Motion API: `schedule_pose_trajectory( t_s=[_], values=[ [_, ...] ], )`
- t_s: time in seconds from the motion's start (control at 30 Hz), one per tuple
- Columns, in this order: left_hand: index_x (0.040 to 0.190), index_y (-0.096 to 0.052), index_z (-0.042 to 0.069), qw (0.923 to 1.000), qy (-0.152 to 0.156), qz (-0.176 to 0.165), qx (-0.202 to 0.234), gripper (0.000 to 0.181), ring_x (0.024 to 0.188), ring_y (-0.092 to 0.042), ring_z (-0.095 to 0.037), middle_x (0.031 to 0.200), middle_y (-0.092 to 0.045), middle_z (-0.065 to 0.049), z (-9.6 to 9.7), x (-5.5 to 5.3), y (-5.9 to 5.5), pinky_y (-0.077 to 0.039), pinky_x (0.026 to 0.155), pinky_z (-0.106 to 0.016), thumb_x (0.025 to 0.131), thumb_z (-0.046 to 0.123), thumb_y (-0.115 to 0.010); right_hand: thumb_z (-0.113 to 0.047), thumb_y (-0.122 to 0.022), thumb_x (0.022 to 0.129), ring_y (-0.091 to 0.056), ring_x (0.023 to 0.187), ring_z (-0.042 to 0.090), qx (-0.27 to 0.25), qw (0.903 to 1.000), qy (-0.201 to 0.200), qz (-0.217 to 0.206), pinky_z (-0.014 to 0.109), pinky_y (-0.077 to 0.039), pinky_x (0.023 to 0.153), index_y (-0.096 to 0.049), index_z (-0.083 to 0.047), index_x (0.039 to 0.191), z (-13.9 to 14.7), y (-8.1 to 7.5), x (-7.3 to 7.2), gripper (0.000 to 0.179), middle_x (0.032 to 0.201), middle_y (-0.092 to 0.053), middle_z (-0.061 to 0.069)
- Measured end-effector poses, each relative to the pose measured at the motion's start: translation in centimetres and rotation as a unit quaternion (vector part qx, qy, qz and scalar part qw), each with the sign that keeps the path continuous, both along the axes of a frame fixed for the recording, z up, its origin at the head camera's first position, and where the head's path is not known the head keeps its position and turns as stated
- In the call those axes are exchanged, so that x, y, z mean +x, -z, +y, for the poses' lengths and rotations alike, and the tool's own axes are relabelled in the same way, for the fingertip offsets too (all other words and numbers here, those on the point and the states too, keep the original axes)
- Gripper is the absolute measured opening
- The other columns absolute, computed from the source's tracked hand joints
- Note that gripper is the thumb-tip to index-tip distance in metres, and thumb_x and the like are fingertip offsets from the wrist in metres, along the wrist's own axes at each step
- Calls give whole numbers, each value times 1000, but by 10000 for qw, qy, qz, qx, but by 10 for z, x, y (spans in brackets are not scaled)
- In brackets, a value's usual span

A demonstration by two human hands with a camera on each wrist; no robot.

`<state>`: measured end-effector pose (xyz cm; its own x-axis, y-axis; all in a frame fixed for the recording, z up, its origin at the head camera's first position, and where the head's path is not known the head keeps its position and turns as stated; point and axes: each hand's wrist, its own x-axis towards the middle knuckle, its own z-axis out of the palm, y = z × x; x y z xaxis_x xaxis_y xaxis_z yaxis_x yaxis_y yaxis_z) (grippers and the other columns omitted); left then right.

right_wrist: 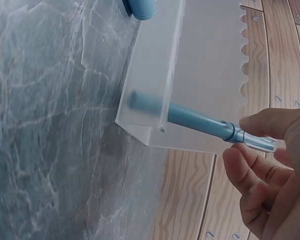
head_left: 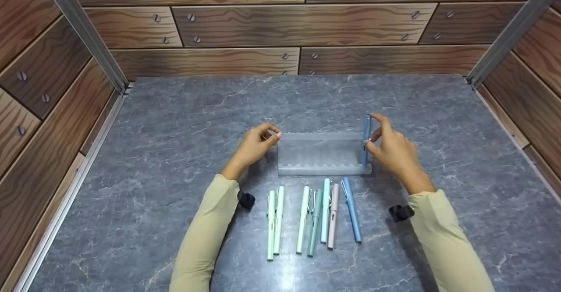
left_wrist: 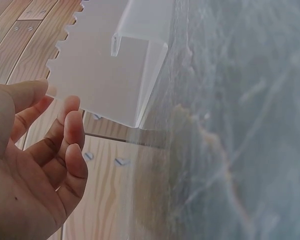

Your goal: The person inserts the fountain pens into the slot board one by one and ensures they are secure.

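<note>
- Blue pen (head_left: 367, 129) stands almost upright at the right end of the rack (head_left: 320, 149), its lower end behind the clear front lip and its clip end uppermost.
- Right hand (head_left: 395, 149) pinches that pen by its upper part, thumb on one side and fingers on the other.
- Left hand (head_left: 256, 144) pinches the rack's upper left corner between thumb and forefinger, the other fingers loosely bent and off the plastic.
- The rack, frosted and see-through with a notched upper edge, rests on the grey marbled tabletop (head_left: 197, 121), lengthwise across the person's front.
- Seven pens lie in a loose row between rack and person, roughly pointing at it: from the left, two light green pens (head_left: 271, 226) side by side, then a mint pen (head_left: 302, 222), a teal pen (head_left: 314, 226), an aqua pen (head_left: 325, 213), a mauve pen (head_left: 333, 222) and a second blue pen (head_left: 352, 213).
- Wood-patterned walls (head_left: 302, 24) enclose the tabletop at the back and both sides.
</note>
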<state>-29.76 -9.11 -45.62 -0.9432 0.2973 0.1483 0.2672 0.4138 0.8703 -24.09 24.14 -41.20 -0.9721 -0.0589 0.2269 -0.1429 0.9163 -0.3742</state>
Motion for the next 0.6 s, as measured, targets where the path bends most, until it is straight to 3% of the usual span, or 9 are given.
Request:
schedule_pose_trajectory(
  t_s=[0.3, 0.6],
  values=[
    [105, -68, 10, 9999, -35, -97, -112, 18, 66, -52, -9, 81, -66, -5, 0, 1, -2, -42, 57, -22, 95, 23, -61, -27, -69, 89, -43, 53, 14, 61, 9988, -380, 310, 27, -31, 44, -35, -9, 143, 1, -3, 13, 67, 95, -66, 11],
    [106, -67, 9, 9999, -48, -125, -2, 18, 64, -51, -9, 77, -64, -4, 1, 1, -2, -41, 56, -22, 95, 22, -61, -31, -68, 90, -50, 58, 13, -10, 9981, -612, -89, 28, -36, 48, -33, -9, 144, -4, -4, 27, 68, 99, -65, 10]
  ],
)
